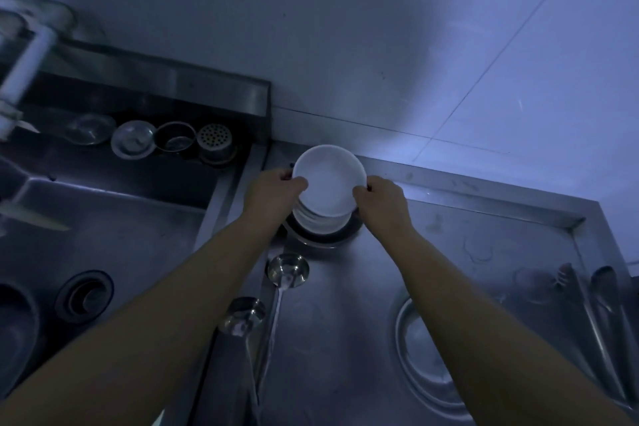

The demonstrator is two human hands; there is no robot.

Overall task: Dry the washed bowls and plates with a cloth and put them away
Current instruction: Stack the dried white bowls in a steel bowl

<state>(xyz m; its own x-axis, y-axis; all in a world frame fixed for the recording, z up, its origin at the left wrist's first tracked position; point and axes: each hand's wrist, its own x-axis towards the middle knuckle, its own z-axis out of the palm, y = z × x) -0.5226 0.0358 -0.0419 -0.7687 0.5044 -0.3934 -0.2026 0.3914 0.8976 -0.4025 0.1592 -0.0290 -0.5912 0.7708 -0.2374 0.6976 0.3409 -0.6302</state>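
Observation:
A white bowl (328,180) is held between both hands just above a stack of white bowls (320,223) at the back of the steel counter (449,228). My left hand (273,194) grips its left rim, thumb on the inside edge. My right hand (380,204) grips its right rim the same way. The stack rests on a dark round base (352,230). No cloth is clearly visible in my hands.
A steel sink (103,228) with its drain (84,296) lies left, with strainers and small metal cups (173,140) on its back ledge. Two metal ladles (287,270) lie near the counter's front left. A metal plate (422,353) and tongs (594,315) sit on the right.

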